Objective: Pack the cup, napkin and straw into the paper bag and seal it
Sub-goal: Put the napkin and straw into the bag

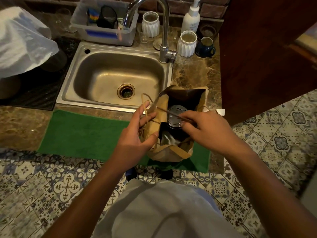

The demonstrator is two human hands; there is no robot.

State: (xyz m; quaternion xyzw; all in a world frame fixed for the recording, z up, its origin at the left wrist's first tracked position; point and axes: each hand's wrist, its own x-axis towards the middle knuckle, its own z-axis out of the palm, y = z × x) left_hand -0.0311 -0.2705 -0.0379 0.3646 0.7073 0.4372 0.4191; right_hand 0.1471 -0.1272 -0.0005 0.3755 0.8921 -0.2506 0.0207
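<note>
Marble counter (193, 78), green towel mat (85, 133) beside steel sink (118, 79). Brown paper bag (171, 152) upright on mat, mouth open, lidded cup (175, 115) inside. Left hand (135, 140) pinches bag rim and twine handle (145, 103); right hand (205, 126) grips thin straw (171, 113) over cup. Napkin unconfirmed. Slide straw down beside cup; hold mouth wide.

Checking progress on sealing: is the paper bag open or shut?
Open: the paper bag mouth gapes, and the cup lid shows inside.

A steel sink (118, 78) sat in the marble counter (193, 74), its tap (163, 31) arching over. Behind stood a plastic tub (103, 34), two white vases (151, 24), a lotion bottle (191, 18) and a blue mug (205, 47). A green towel (82, 134) lay in front.
</note>
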